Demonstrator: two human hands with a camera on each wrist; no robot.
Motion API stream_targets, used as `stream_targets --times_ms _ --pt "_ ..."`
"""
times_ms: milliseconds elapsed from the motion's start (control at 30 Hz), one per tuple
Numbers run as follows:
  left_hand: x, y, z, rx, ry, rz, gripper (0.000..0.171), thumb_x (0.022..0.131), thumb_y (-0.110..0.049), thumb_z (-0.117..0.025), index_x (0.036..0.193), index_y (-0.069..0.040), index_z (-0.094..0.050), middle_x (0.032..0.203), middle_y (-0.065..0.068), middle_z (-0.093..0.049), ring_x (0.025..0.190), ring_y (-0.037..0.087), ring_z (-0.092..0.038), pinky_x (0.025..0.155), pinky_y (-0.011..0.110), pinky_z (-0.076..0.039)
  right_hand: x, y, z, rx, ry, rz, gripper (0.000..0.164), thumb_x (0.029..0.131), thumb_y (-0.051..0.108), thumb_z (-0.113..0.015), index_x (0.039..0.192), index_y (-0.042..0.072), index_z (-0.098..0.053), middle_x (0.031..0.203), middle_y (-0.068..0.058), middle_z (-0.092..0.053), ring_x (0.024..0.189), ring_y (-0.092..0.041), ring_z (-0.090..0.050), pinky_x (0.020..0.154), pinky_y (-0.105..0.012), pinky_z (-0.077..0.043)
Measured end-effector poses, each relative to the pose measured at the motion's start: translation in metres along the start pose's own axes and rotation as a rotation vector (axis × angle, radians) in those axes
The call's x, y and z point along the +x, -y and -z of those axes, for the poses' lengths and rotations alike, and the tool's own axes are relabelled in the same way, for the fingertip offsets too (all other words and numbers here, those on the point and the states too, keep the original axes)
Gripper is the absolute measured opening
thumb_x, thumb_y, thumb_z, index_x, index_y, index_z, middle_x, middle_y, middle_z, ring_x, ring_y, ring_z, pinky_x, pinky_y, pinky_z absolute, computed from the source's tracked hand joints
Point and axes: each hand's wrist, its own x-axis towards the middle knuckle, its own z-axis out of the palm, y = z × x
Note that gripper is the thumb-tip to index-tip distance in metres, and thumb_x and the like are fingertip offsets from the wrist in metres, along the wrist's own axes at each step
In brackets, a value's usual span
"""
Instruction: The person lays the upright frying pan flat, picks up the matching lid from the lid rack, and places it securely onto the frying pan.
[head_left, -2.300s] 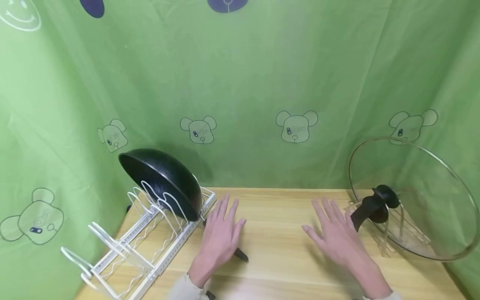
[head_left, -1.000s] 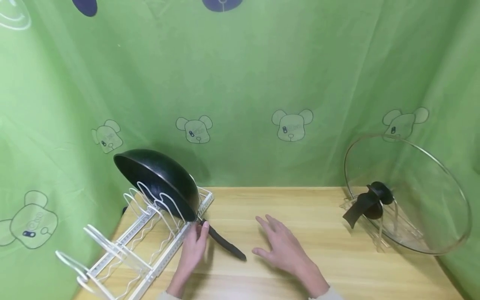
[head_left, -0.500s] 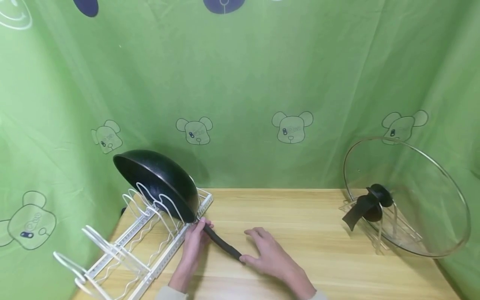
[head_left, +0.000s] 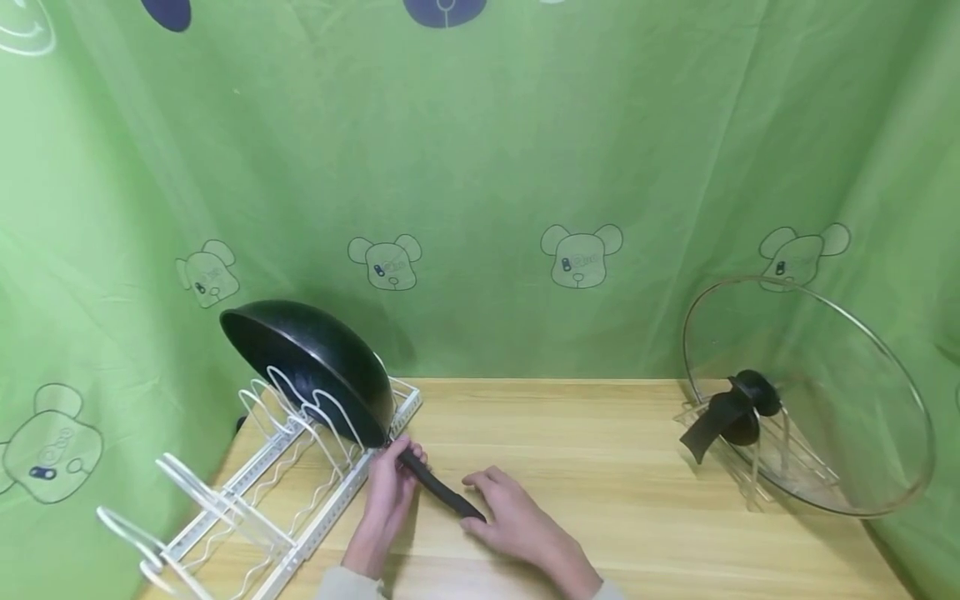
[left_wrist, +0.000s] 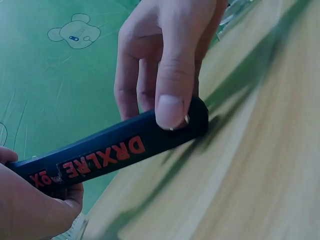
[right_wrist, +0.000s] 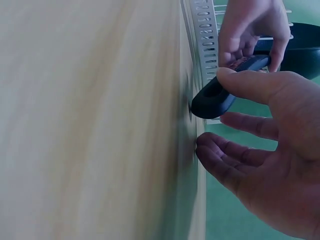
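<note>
A black wok (head_left: 318, 354) stands tilted on its side between the wire dividers of a white pot rack (head_left: 324, 525). Its long black handle (head_left: 442, 492) reaches out over the table towards the front. My left hand (head_left: 386, 483) grips the handle close to the bowl. At the handle's free end, the thumb of my right hand (head_left: 517, 517) lies on top, its fingers curving round below and behind. Red lettering shows along the handle (left_wrist: 107, 152) in the left wrist view, where the right thumb (left_wrist: 170, 107) overlaps the tip.
On the right, a large glass lid (head_left: 840, 417) with a black knob (head_left: 753, 393) leans in a small wire stand (head_left: 752, 479). Several more white wire dividers (head_left: 225, 500) rise from the rack's near part. A green curtain (head_left: 480, 167) encloses the wooden table (head_left: 600, 442).
Both hands were spread flat over the table; the left has moved to the handle's base and taken hold. The right has come left to the handle's end. The wok stays in the rack.
</note>
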Motion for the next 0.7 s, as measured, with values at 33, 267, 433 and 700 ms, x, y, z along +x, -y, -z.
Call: stream_targets --times_ms 33,267,433,700 --pt "0.001 0.0 0.0 -0.013 0.006 0.007 0.012 0.108 -0.019 -0.047 0.102 -0.009 -0.044 0.086 0.0 -0.049 0.078 0.013 -0.048 0.078 0.026 -0.045 0.001 0.001 -0.001 0.005 0.001 0.008 0.053 0.088 0.03 -0.08 0.131 0.003 -0.063 0.117 -0.007 -0.065 0.101 -0.018 -0.062 0.088 -0.038 -0.056" --pt "0.008 0.0 -0.002 -0.131 0.032 0.063 0.018 0.109 -0.021 -0.045 0.095 -0.013 -0.039 0.079 -0.002 -0.04 0.071 0.012 -0.039 0.072 0.024 -0.039 0.009 0.004 -0.005 0.066 0.011 0.046 0.038 0.088 0.016 -0.078 0.122 0.003 -0.068 0.106 -0.001 -0.067 0.09 -0.008 -0.059 0.079 -0.027 -0.053" --pt "0.012 0.002 -0.001 -0.185 0.041 0.074 0.022 0.11 -0.019 -0.044 0.089 -0.014 -0.039 0.072 -0.005 -0.039 0.065 0.01 -0.038 0.064 0.022 -0.038 0.012 0.006 -0.008 0.116 0.028 0.029 0.03 0.088 0.01 -0.077 0.117 0.005 -0.07 0.104 0.002 -0.068 0.091 -0.008 -0.061 0.082 -0.028 -0.054" --pt "0.015 0.003 0.001 -0.209 0.05 0.077 0.024 0.109 -0.021 -0.047 0.087 -0.015 -0.04 0.067 -0.007 -0.038 0.059 0.008 -0.037 0.061 0.021 -0.037 0.016 0.007 -0.013 0.134 0.06 0.001 0.034 0.087 0.007 -0.072 0.12 0.002 -0.069 0.107 -0.003 -0.071 0.094 -0.011 -0.064 0.085 -0.032 -0.055"
